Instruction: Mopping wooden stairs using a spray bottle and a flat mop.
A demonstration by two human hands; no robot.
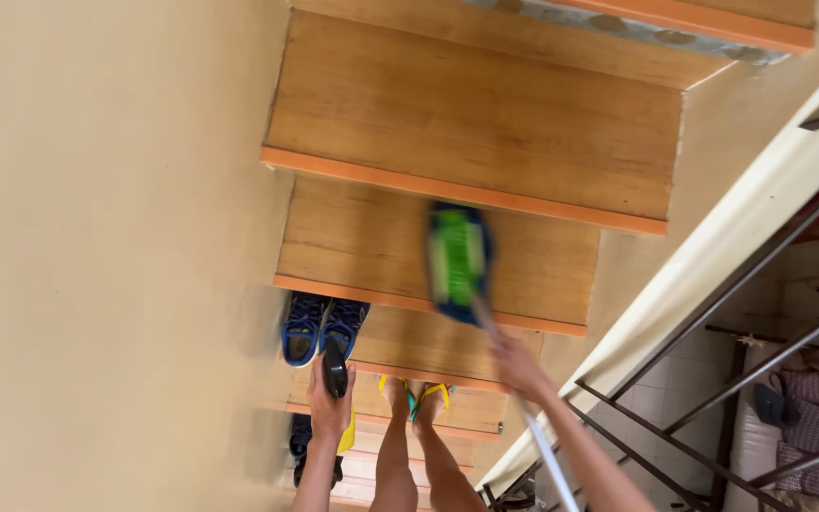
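My right hand (519, 366) grips the pale pole (544, 446) of a mop. Its blue and green head (458, 263) is blurred and lies over a wooden stair tread (362, 242). My left hand (328, 406) is closed around a black handle (335, 368) with a yellow part (347, 434) below it, possibly a dustpan. Between my hands are my bare legs and my feet in yellow flip-flops (413, 396), standing on a step.
A pair of blue sneakers (320, 326) sits at the left end of a step by the beige wall (106, 246). Darker shoes (301, 444) lie on another step. A dark metal railing (741, 284) runs along the right, with a tiled room beyond it.
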